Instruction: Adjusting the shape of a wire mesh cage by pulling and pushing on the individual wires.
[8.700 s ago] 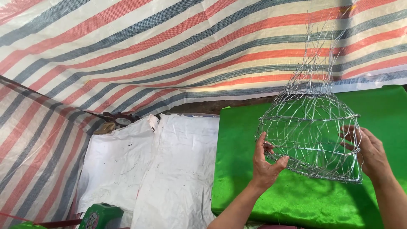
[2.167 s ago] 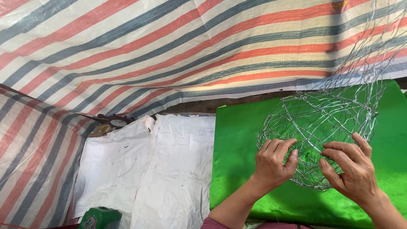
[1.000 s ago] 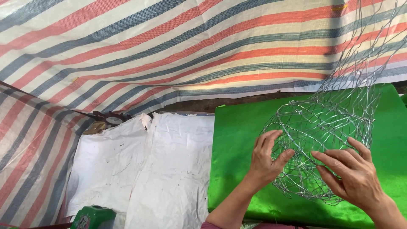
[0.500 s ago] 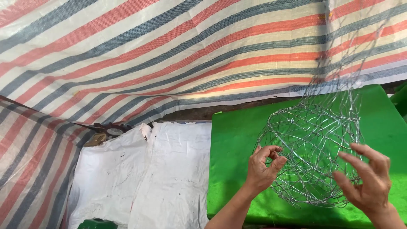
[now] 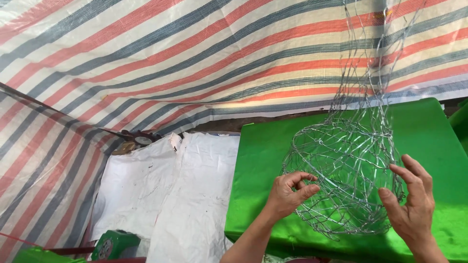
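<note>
Soft, even daylight; sharp focus

No pkgs, labels, signs or screens visible.

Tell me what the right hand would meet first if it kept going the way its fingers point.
The right hand points up and leftward at the wire cage; its fingers are already at the mesh wall, so that comes first. Whether they touch yet is unclear.

Left hand (image 5: 288, 195) raised, fingers curled, thumb and forefinger pinched together. Right hand (image 5: 412, 204) upright, fingers spread and slightly bent, palm facing left.
</note>
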